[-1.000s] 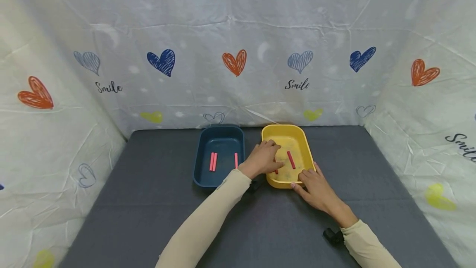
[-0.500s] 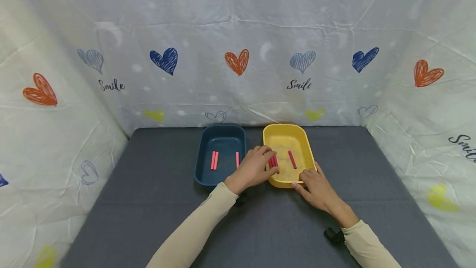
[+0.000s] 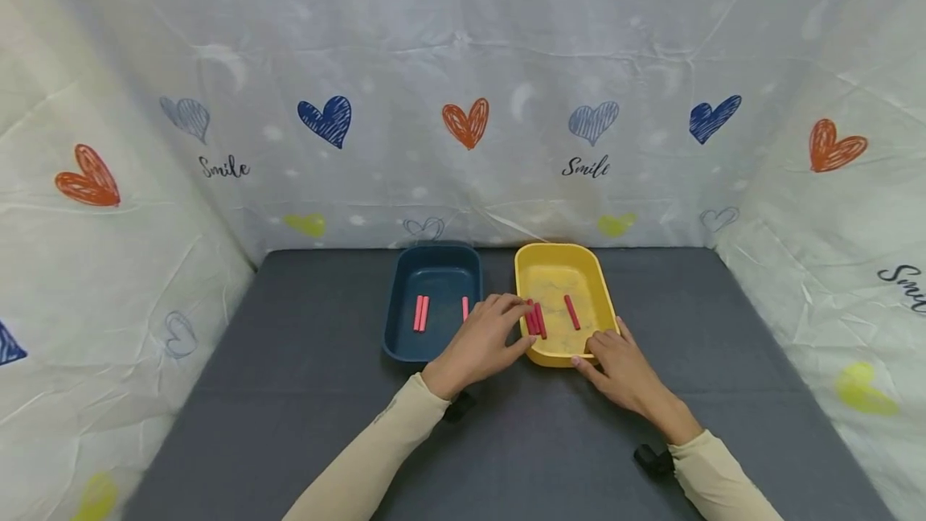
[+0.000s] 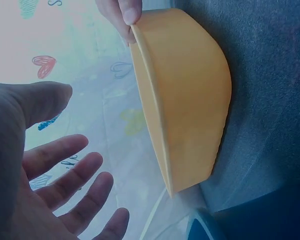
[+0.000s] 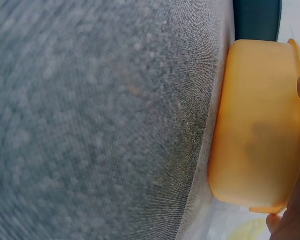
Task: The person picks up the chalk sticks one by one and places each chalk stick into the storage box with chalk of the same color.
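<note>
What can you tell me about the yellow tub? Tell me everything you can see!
The yellow tub is a shallow oblong tray with rounded corners and a thin rim, and it looks like smooth plastic. It sits flat on the grey table, just right of a blue tub. Inside lie red sticks: a small bunch near its left wall and one alone in the middle. The right hand holds its near rim. The left hand, fingers spread, is at its left side.

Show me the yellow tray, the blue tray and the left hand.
yellow tray [image 3: 555,252], head view, far rim.
blue tray [image 3: 436,276], head view, bare floor.
left hand [image 3: 479,342], head view, back of hand.
</note>
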Action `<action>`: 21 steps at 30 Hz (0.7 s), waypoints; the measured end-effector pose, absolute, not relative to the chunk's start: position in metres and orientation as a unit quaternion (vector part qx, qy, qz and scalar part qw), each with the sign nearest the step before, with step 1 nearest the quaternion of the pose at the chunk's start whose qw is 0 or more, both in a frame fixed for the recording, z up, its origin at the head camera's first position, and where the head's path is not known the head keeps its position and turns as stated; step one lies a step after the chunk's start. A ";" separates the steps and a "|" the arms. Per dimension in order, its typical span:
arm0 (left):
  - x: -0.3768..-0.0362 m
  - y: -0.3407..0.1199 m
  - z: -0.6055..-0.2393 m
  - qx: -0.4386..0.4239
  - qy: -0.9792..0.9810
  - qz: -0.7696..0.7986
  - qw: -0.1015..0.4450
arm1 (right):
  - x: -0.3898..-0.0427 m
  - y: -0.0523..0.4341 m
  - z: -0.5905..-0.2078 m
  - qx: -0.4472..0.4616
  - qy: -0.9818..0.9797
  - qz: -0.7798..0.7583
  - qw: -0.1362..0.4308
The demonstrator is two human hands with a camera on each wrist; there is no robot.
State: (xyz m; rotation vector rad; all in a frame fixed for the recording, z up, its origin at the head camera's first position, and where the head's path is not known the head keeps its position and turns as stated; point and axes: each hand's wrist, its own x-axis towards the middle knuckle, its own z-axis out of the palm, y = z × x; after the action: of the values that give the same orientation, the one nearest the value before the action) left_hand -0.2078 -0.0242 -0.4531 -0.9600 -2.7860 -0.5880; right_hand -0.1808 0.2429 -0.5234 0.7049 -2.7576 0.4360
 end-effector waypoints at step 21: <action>-0.188 -0.048 -0.461 -0.280 -0.931 -0.230 0.047 | -0.175 0.235 -0.527 0.224 -0.953 0.141 0.149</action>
State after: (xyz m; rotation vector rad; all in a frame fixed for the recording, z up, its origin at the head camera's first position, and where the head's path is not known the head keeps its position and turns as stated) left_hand -0.1877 -0.0484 -0.4615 -0.8535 -2.8397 -0.7018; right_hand -0.1750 0.2350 -0.5266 0.6450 -2.7389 0.4066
